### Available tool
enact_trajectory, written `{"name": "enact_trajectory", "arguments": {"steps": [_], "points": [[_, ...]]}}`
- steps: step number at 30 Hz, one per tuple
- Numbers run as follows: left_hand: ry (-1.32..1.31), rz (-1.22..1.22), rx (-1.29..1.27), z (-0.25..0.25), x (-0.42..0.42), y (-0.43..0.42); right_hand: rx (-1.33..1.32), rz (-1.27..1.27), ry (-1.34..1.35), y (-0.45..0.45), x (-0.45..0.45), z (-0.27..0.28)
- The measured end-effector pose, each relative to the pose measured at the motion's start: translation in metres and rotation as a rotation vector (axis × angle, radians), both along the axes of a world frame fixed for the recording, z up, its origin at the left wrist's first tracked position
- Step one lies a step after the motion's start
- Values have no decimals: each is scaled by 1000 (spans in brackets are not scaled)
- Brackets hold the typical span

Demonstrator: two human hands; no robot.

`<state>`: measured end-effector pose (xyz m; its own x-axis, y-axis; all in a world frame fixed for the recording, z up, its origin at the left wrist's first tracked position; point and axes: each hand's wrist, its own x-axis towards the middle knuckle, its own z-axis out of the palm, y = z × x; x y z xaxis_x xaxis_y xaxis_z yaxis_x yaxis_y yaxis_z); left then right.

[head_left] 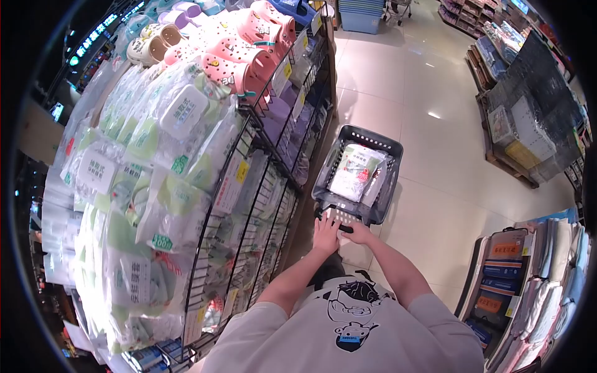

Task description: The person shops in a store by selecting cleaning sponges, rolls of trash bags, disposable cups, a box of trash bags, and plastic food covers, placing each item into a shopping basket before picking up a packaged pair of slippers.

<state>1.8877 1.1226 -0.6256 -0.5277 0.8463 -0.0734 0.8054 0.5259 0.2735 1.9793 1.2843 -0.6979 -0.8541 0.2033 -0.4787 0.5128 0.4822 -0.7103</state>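
Note:
A dark grey shopping basket is in front of me, with its black handle on the side toward my body. Inside lies a white plastic package with green and red print. My left hand rests at the left part of the handle, its fingers stretched out and spread toward the basket's near rim. At the handle's right end, my right hand has its fingers wrapped round the grip. The fingertips of that hand are partly hidden.
On the left stands a black wire rack full of clear-wrapped packages. Pink clogs sit on its far end. To the right are a wrapped pallet stack and a shelf of folded textiles. Blue bins stand at the aisle's far end.

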Motion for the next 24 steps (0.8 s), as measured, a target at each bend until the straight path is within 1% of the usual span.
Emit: {"name": "enact_trajectory", "arguments": {"steps": [1,4,5,7,8,10,14,16,17,18,19,22,24], "points": [[-7,-6,17,2,-14,14,17,-6,-7,9,-1,2],[-47,-93,-222,0,-52,53,154,22,-55,41,-7,14],[-58,-92,-208,-6,-63,66,167,25,-65,52,-10,15],[-182,-129,-314,-17,-83,89,211,-23,-56,74,-13,17],[-145,-168,-264,-14,-87,96,213,-23,-61,83,-14,22],[-168,-172,-255,-16,-93,116,306,-83,-85,100,-20,37],[-162,-177,-203,-15,-98,146,392,-147,-83,125,-37,45],[-172,-167,-196,-12,-101,157,510,-90,-186,137,-47,47],[-138,-181,-146,-12,-105,162,508,-83,-187,145,-52,48],[-102,-191,-96,-12,-107,168,546,-25,-197,154,-57,50],[-101,-180,-100,-10,-110,173,583,34,-203,162,-62,52],[-88,-171,-69,-4,-127,200,571,39,-169,192,-81,55],[-16,-131,18,-6,-138,222,556,19,-144,214,-94,63]]}}
